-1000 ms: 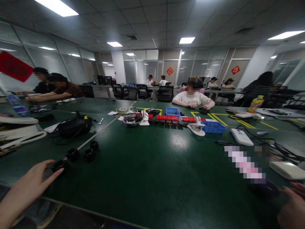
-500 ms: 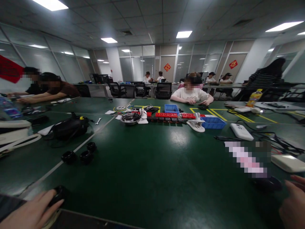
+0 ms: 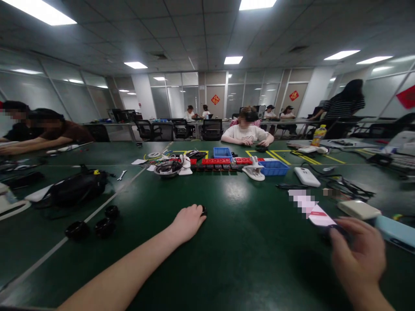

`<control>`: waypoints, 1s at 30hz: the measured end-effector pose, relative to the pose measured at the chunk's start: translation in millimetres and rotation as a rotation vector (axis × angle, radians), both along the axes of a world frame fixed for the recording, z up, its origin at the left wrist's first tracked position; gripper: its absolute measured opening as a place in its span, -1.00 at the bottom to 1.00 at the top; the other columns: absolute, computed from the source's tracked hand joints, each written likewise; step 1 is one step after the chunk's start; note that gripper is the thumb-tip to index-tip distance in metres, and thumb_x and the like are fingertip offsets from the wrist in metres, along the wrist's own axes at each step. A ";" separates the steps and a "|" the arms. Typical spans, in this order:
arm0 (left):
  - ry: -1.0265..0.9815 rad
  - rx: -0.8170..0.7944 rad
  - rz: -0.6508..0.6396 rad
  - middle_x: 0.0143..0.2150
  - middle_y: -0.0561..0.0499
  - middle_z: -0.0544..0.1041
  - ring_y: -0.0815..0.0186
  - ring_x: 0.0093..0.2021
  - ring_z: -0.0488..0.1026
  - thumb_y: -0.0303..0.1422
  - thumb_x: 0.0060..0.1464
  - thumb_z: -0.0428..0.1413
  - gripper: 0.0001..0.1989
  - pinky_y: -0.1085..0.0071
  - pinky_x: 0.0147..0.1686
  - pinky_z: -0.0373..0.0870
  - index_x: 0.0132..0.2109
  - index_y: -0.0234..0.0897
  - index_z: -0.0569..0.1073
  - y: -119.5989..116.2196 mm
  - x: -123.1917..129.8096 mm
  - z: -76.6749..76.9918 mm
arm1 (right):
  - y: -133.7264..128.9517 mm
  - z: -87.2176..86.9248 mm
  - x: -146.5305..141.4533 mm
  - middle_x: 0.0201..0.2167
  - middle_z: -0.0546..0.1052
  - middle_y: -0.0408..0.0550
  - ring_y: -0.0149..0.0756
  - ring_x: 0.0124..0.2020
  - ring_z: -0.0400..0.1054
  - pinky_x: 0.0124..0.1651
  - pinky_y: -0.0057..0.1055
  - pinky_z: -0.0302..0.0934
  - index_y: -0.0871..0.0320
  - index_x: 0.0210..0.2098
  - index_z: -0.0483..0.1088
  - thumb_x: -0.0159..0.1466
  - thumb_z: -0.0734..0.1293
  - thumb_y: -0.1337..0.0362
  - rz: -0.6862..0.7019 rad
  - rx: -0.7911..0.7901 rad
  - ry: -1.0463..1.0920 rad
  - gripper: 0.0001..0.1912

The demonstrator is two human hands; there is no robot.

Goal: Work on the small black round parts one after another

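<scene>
My left hand point(image 3: 188, 223) is stretched out over the middle of the green table, its fingers closed around a small black round thing point(image 3: 204, 211) that they mostly cover. On the right, my right hand point(image 3: 361, 250) curls thumb and fingers around another black round thing point(image 3: 333, 234), partly hidden by the hand and blurred. Just beyond it lies a pink and white phone-like slab point(image 3: 320, 216). Three glossy black ring-shaped pieces stand together on the left: one in front point(image 3: 77, 230), one beside it point(image 3: 104, 227) and one behind point(image 3: 112, 211).
A black bag point(image 3: 78, 188) and a small wrench point(image 3: 122, 175) lie at left. Across the middle are a red power strip point(image 3: 217, 161), a white clamp point(image 3: 253, 170) and a blue bin point(image 3: 275, 167). White power banks point(image 3: 307, 177) and cables sit at right. A person point(image 3: 248, 131) sits opposite.
My left hand has moved from the near left edge to the table's middle, carrying the black round thing. My right hand has closed around the other one. The view has shifted to the right.
</scene>
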State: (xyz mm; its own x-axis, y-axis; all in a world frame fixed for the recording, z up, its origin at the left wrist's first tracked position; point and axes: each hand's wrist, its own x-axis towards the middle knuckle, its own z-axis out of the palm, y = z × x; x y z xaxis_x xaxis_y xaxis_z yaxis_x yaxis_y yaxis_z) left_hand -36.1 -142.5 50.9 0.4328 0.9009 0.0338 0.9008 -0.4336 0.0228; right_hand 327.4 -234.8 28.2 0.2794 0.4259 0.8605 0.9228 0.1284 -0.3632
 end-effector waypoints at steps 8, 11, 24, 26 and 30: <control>-0.034 0.041 -0.076 -0.20 -0.19 0.42 0.10 -0.21 0.42 -0.22 0.16 -0.12 -0.71 0.23 -0.26 0.33 -0.16 -0.37 0.32 54.9 61.7 -6.7 | 80.0 19.3 -113.8 -0.25 0.37 -0.02 -0.22 -0.18 0.26 -0.11 -0.25 0.17 0.14 -0.29 0.33 0.17 0.19 0.32 0.652 -0.562 -0.025 -0.87; -0.053 0.059 -0.094 -0.18 -0.16 0.42 0.12 -0.16 0.40 -0.26 0.16 -0.10 -0.75 0.24 -0.21 0.32 -0.17 -0.35 0.32 62.8 61.4 -7.9 | 133.5 -0.2 -137.6 -0.27 0.39 0.00 -0.24 -0.24 0.29 -0.16 -0.27 0.20 0.20 -0.22 0.31 0.19 0.21 0.28 0.698 -0.666 0.128 -0.81; -0.621 -0.067 -0.064 -0.09 -0.06 0.37 0.12 -0.04 0.30 -0.17 -0.24 0.24 -0.38 0.18 -0.04 0.20 -0.01 -0.23 0.25 117.6 44.3 -51.2 | 200.1 -35.0 -154.1 -0.31 0.41 -0.05 -0.26 -0.25 0.28 -0.17 -0.30 0.19 0.15 -0.27 0.34 0.23 0.18 0.20 0.887 -0.679 0.213 -0.81; -0.582 -0.042 -0.048 -0.16 -0.04 0.36 0.11 -0.08 0.29 -0.11 -0.31 0.25 -0.48 0.16 -0.05 0.20 -0.18 -0.24 0.36 120.7 42.8 -51.9 | 201.1 -35.6 -153.9 -0.27 0.40 -0.02 -0.25 -0.23 0.28 -0.16 -0.29 0.20 0.15 -0.21 0.32 0.24 0.16 0.18 0.893 -0.668 0.220 -0.78; -0.544 -0.025 -0.042 -0.27 -0.01 0.34 0.18 -0.17 0.29 -0.15 -0.23 0.22 -0.66 0.23 -0.11 0.24 -0.33 -0.26 0.39 121.1 44.4 -52.9 | 200.3 -35.9 -158.5 -0.23 0.37 0.01 -0.21 -0.23 0.27 -0.18 -0.27 0.21 0.16 -0.14 0.25 0.15 0.24 0.16 0.835 -0.605 0.202 -0.69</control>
State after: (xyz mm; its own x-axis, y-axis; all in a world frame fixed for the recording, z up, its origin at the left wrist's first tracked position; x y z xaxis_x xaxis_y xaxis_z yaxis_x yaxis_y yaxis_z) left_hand 8.2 -21.5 -2.0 0.3947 0.8865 0.2414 0.7380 -0.4624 0.4915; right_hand 168.9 -34.5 -7.7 -0.1867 0.8927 0.4101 0.5398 0.4420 -0.7164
